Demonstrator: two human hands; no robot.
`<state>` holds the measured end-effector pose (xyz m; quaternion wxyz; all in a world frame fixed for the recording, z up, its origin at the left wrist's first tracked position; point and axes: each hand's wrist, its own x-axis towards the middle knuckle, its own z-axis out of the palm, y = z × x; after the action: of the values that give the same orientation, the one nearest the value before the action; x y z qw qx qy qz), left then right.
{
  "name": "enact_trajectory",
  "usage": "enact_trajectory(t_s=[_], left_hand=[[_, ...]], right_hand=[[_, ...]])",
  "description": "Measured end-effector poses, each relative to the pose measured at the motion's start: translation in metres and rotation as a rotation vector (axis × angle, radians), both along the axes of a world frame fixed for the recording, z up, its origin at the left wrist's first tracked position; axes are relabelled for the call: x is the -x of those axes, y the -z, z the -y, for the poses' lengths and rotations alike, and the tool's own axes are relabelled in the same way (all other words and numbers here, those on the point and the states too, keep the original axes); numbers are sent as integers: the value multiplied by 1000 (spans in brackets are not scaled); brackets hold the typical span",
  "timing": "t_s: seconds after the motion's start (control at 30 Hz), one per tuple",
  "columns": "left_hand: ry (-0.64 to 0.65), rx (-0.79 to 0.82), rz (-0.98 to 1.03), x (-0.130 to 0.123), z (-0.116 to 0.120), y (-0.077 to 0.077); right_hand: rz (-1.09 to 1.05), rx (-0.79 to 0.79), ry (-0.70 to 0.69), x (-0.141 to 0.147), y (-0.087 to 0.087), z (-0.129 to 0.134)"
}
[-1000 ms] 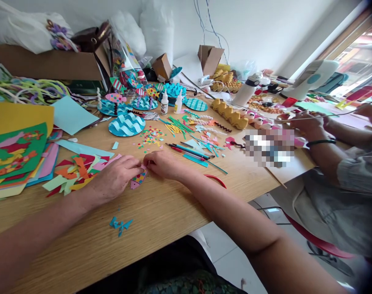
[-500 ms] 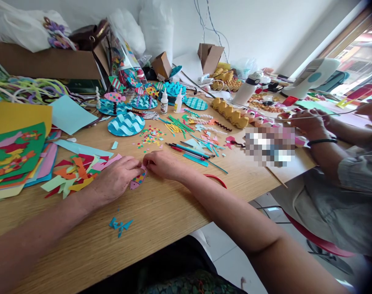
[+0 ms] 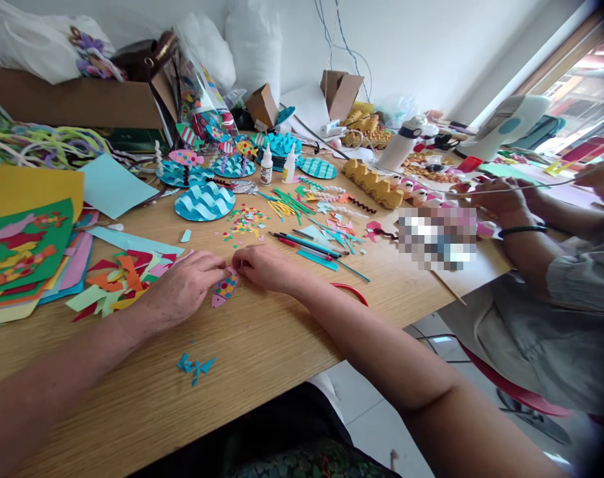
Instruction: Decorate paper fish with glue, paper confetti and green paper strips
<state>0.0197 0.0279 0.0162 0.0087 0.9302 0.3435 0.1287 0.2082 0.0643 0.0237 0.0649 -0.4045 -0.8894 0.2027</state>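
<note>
A pink paper fish (image 3: 225, 289) with colored dots lies on the wooden table between my hands, its head pointing down toward me. From the left, my left hand (image 3: 190, 282) reaches in with its fingers bent together at the fish's tail end. My right hand (image 3: 265, 267) meets it from the other side, finger and thumb pinched on the tail. The tail is mostly hidden by the fingertips. Just beyond my hands are scattered paper dots (image 3: 246, 221). Cut paper scraps (image 3: 125, 282) lie beside my left wrist.
Blue scraps (image 3: 196, 366) lie near the front edge. Pencils (image 3: 309, 247) and red-handled scissors (image 3: 350, 292) are right of my hands. Glue bottles (image 3: 266, 166) and blue wave-patterned discs (image 3: 205, 202) stand farther back. A co-worker's hands (image 3: 504, 199) work at the right.
My left hand has shifted slightly up and back, uncovering more of the fish's dotted body. My right hand stays nearly still at the tail.
</note>
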Motion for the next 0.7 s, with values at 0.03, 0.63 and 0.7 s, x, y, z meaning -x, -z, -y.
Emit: enact_trajectory(t_s=[0.03, 0.63, 0.7], left_hand=[[-4, 3, 5, 1, 0, 0], [-39, 92, 56, -4, -3, 0], [-47, 101, 58, -4, -4, 1]], right_hand=[[0, 2, 0, 0, -1, 0], [-8, 5, 12, 0, 2, -1], [-12, -2, 11, 0, 3, -1]])
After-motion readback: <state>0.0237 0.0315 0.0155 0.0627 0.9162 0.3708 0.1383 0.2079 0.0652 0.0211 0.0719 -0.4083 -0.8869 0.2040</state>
